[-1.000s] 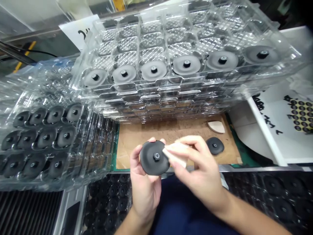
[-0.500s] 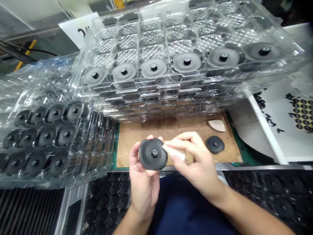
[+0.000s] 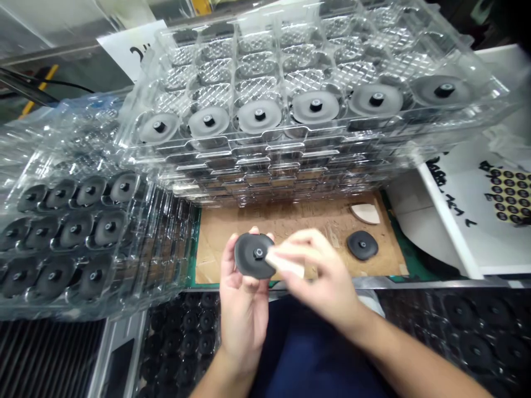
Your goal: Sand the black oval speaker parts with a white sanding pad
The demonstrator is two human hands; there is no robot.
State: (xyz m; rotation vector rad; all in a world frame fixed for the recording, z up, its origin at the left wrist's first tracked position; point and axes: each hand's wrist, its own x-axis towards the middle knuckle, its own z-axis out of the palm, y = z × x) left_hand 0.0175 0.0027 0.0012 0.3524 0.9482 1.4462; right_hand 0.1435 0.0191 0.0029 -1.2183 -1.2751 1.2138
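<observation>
My left hand (image 3: 244,309) grips a round black disc (image 3: 249,262) by its edges, with the small raised hub in its middle facing up. In my right hand (image 3: 321,276) is a pale cream pad (image 3: 288,264), pinched between thumb and fingers. The pad's tip meets the disc's face just right of the hub; motion blurs this hand a little. On the brown cardboard (image 3: 290,215) to the right lies a second black disc (image 3: 362,245). Behind that disc is another cream pad (image 3: 366,213), flat on the board.
A stack of clear plastic trays (image 3: 269,149) rises behind the cardboard, black discs in its front row. More trays with discs (image 3: 74,232) stand at left. At right, a white box (image 3: 452,221) holds a sheet of round stickers (image 3: 512,193). Below the metal edge (image 3: 398,283) are further discs.
The disc tilts differently in my left hand. The pad in my right hand has moved left over the disc, from near its rim to beside the hub.
</observation>
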